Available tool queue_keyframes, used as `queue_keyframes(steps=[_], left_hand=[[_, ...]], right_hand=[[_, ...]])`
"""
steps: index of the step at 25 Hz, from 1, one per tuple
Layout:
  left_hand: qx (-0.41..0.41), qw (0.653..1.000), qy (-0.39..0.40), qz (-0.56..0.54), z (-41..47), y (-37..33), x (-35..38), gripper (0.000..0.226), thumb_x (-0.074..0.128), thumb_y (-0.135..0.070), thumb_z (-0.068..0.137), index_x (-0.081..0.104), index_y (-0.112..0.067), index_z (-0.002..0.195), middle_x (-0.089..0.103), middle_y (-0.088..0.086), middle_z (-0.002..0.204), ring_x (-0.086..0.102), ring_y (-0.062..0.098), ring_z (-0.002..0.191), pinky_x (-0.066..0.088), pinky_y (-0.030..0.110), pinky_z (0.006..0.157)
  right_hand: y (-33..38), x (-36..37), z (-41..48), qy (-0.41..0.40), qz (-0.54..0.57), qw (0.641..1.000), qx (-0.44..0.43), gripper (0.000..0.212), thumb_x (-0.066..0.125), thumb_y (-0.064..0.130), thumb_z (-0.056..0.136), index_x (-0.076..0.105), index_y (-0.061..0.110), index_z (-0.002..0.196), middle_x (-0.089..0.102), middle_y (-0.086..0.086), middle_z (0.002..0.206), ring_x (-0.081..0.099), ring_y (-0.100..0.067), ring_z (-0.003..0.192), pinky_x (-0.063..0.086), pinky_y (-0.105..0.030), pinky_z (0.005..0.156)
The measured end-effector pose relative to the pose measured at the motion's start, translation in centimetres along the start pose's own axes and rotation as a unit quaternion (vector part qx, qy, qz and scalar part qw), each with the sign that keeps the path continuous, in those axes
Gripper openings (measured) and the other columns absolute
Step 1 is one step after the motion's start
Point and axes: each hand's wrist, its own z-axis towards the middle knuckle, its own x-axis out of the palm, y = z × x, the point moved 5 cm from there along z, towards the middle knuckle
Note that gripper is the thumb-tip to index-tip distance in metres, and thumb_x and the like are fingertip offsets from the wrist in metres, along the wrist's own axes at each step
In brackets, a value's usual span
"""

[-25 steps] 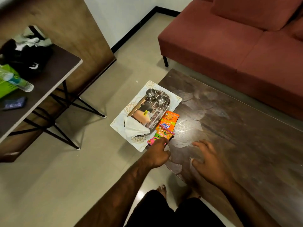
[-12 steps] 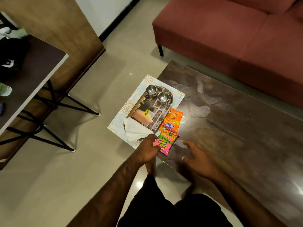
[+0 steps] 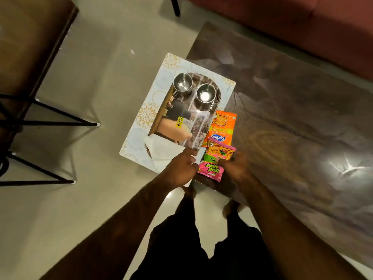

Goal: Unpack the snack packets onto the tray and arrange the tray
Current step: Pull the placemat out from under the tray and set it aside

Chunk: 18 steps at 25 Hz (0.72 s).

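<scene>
A rectangular patterned tray (image 3: pixel 141 136) with a mirrored centre lies at the left end of the dark table (image 3: pixel 292 122). It carries two steel cups (image 3: pixel 182 83) and a white napkin (image 3: pixel 161 150). On its right edge lies an orange snack packet (image 3: pixel 223 126), partly overlapped by a pink and green packet (image 3: pixel 214 164). My left hand (image 3: pixel 179 170) sits at the tray's near edge, its forefinger on the tray and its thumb beside the pink packet. Blurred, my right hand (image 3: pixel 236 166) touches that packet's right side; whether it holds the packet is unclear.
A red sofa (image 3: pixel 302 27) runs behind the table. At the left stands a second table on thin black legs (image 3: pixel 50 124). Pale floor (image 3: pixel 101 77) lies between them, and the tray's left part overhangs it. My legs and feet are below the table's near edge.
The view has tilted down and closer. My right hand moved left from the bare table to the pink packet's right side. My left hand stayed at the tray's near edge.
</scene>
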Motion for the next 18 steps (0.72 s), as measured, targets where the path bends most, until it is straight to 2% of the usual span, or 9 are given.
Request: queue_keyframes(steps=[2,4,7,10,13,15,17,18], left_hand=[[0.002,1.000,0.003,-0.014,1.3,0.5,0.4,0.035,0.057,-0.019,0.099,0.048,-0.017,0.133,0.058,0.008,0.131,0.058,0.022,0.118,0.051,0.023,0.082],[-0.002,1.000,0.016,-0.021,2.2,0.7,0.9,0.036,0.057,-0.020,0.099,0.048,-0.019,0.134,0.058,0.005,0.127,0.058,0.020,0.117,0.054,0.025,0.083],[-0.005,0.999,0.030,-0.042,3.0,0.7,1.1,0.037,0.057,-0.018,0.097,0.049,-0.020,0.133,0.059,0.003,0.125,0.058,0.017,0.111,0.052,0.019,0.074],[-0.004,0.998,0.020,-0.062,3.8,0.0,0.4,0.039,0.060,-0.019,0.096,0.048,-0.021,0.133,0.058,0.000,0.125,0.057,0.016,0.113,0.050,0.015,0.063],[0.001,0.995,0.042,-0.090,4.4,-1.3,0.1,0.064,0.076,-0.040,0.083,0.045,-0.023,0.135,0.056,-0.005,0.118,0.060,0.016,0.113,0.055,0.023,0.072],[0.012,0.992,0.071,-0.102,4.5,-2.1,-0.1,0.081,0.084,-0.049,0.071,0.043,-0.025,0.136,0.059,-0.012,0.111,0.064,0.010,0.107,0.058,0.028,0.081],[0.040,0.992,0.058,-0.109,4.7,-2.5,-1.1,0.077,0.088,-0.042,0.070,0.045,-0.025,0.132,0.062,-0.015,0.106,0.067,0.006,0.100,0.060,0.032,0.085],[0.048,0.991,0.035,-0.116,5.0,-2.5,-1.9,0.072,0.089,-0.037,0.071,0.047,-0.024,0.128,0.064,-0.012,0.104,0.069,0.009,0.098,0.062,0.035,0.085]], right_hand=[[-1.0,1.4,2.2,-0.013,0.008,1.000,0.016,0.047,0.082,0.004,0.087,0.070,0.010,0.132,0.075,-0.014,0.129,0.076,-0.033,0.111,0.059,-0.052,0.102],[-1.8,2.0,3.1,-0.040,-0.014,0.999,0.023,0.056,0.085,0.013,0.083,0.067,0.014,0.136,0.075,-0.011,0.130,0.075,-0.033,0.114,0.059,-0.053,0.103],[-2.5,1.7,2.8,-0.071,0.005,0.996,0.051,0.064,0.090,0.021,0.080,0.061,0.018,0.138,0.076,-0.007,0.128,0.077,-0.031,0.110,0.061,-0.052,0.099],[-2.6,0.6,1.4,-0.058,0.078,0.993,0.064,0.056,0.091,0.012,0.081,0.063,0.010,0.129,0.078,-0.014,0.120,0.079,-0.033,0.102,0.064,-0.052,0.093],[-0.8,-0.8,-0.6,-0.033,0.160,0.986,0.033,0.046,0.087,0.001,0.082,0.064,0.006,0.121,0.081,-0.016,0.111,0.081,-0.034,0.098,0.067,-0.044,0.082],[1.1,-0.6,-1.5,-0.010,0.180,0.984,0.006,0.041,0.086,0.001,0.082,0.068,0.013,0.116,0.083,-0.010,0.105,0.082,-0.029,0.095,0.068,-0.039,0.077],[2.7,0.7,-1.6,0.007,0.177,0.984,-0.003,0.038,0.086,0.006,0.084,0.068,0.018,0.115,0.084,-0.007,0.103,0.082,-0.028,0.094,0.068,-0.042,0.079],[3.3,1.5,-1.4,0.014,0.177,0.984,-0.002,0.039,0.085,0.010,0.086,0.067,0.017,0.119,0.083,-0.008,0.104,0.081,-0.029,0.096,0.067,-0.046,0.083]])
